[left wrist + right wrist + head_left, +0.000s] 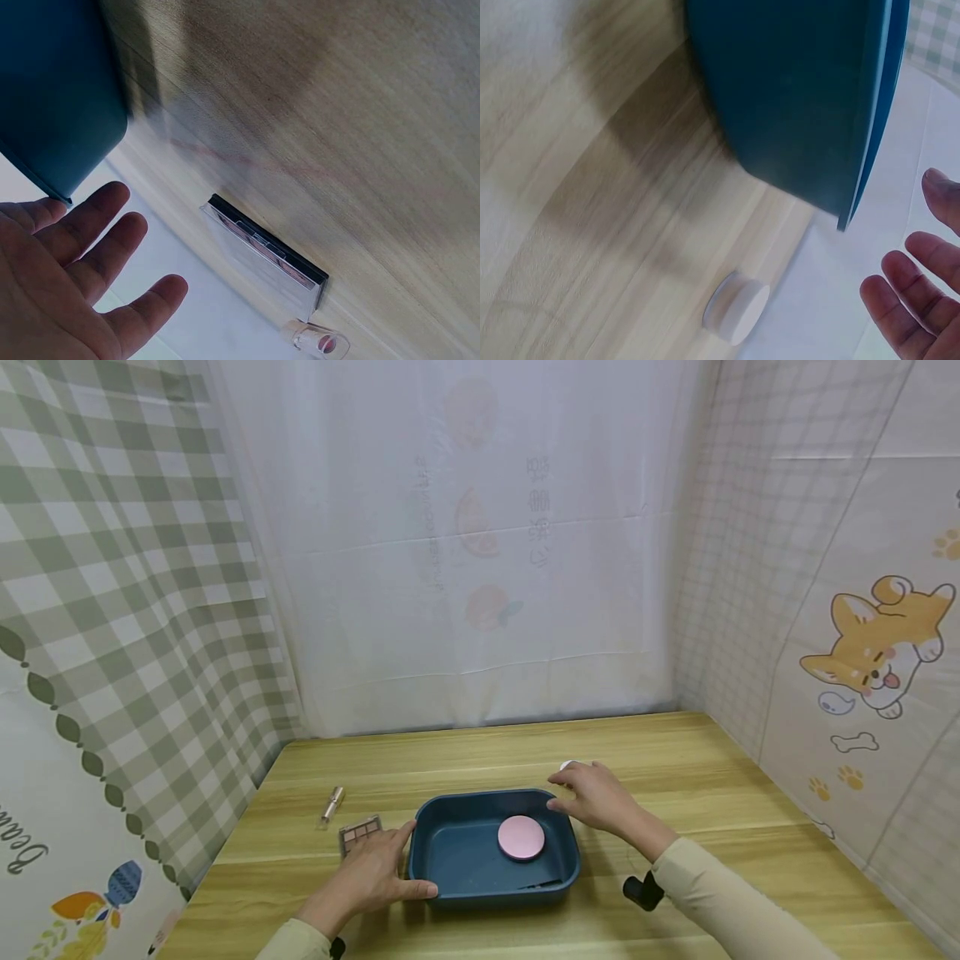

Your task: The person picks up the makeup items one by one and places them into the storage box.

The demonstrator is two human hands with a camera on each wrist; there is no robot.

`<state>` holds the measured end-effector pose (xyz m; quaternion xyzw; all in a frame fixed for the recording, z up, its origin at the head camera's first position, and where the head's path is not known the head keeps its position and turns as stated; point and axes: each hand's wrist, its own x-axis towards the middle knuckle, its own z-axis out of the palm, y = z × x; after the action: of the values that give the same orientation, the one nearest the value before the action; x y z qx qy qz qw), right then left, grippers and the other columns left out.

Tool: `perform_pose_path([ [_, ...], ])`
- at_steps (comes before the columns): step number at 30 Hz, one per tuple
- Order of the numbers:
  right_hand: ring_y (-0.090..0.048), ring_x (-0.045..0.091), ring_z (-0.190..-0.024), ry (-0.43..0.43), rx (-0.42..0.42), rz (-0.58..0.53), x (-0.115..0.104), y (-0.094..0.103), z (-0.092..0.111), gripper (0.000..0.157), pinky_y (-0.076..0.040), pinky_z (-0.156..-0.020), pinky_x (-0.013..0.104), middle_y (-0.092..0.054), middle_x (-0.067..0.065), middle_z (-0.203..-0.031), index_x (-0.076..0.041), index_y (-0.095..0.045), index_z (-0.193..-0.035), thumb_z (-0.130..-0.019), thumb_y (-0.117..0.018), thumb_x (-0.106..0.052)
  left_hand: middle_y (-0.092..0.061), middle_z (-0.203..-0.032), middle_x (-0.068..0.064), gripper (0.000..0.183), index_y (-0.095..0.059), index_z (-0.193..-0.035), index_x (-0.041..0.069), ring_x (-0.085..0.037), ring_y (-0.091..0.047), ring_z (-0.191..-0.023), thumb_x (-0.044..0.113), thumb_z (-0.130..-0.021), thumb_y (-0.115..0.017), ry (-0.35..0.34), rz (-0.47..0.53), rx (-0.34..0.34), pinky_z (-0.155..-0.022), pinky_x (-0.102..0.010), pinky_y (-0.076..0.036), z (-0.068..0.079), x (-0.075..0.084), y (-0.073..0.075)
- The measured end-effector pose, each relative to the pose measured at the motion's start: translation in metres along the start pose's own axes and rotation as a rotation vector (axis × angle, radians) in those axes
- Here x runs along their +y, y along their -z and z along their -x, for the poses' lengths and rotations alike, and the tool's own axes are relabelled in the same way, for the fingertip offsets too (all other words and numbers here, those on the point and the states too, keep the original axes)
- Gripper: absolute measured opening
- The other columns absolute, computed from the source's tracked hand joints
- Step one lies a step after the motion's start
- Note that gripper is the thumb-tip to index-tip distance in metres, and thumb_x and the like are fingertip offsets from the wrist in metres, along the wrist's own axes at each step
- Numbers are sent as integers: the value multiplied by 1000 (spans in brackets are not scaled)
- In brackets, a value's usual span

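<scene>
A dark blue rectangular bin (pixel 463 853) stands on the table; inside lie a round pink compact (pixel 521 837) and a slim dark stick (pixel 542 885) by the front wall. My left hand (pixel 375 870) is at the bin's left side, thumb and forefinger at the rim, other fingers spread loosely. Just beyond it lies an eyeshadow palette (pixel 360 833), seen edge-on as a clear-lidded palette (pixel 266 251) in the left wrist view. At the back right corner, my right hand (pixel 596 797) hovers with relaxed fingers, holding nothing. Near it sits a small round white jar (pixel 736 307).
A lipstick tube (pixel 331 807) lies at the table's left, past the palette. A small black object (pixel 642 892) shows beneath the right sleeve. Curtains enclose the wooden table (pixel 720 827) at the back and on both sides.
</scene>
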<state>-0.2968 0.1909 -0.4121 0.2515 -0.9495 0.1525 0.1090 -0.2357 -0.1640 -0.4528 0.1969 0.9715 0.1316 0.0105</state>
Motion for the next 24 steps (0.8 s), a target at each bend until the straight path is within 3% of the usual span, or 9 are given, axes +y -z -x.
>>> perform_pose_path([
  [7, -60, 18, -84, -36, 35, -6, 10, 2, -1, 35, -30, -91, 60, -63, 2, -97, -10, -68, -103, -77, -71, -33, -50, -124, -16, 106, -34, -139, 6, -36, -46, -112, 77, -63, -53, 1, 3, -5, -89, -55, -35, 0, 0, 0],
  [14, -61, 19, -81, -35, 61, 22, 26, 0, -5, 34, -42, -76, 46, -65, 4, -94, -10, -69, -101, -76, -71, -34, -50, -124, -15, 106, -34, -139, 6, -36, -45, -112, 78, -63, -53, 1, 2, -9, -89, -55, -34, 0, 0, 0],
  [24, -59, 26, -90, -125, 43, 7, 44, -2, -7, 42, -44, -77, 44, -64, 8, -97, -6, -68, -105, -80, -66, -39, -50, -124, -16, 106, -34, -139, 7, -36, -45, -113, 77, -63, -53, 1, -2, -3, -92, -56, -32, 0, 0, 0],
])
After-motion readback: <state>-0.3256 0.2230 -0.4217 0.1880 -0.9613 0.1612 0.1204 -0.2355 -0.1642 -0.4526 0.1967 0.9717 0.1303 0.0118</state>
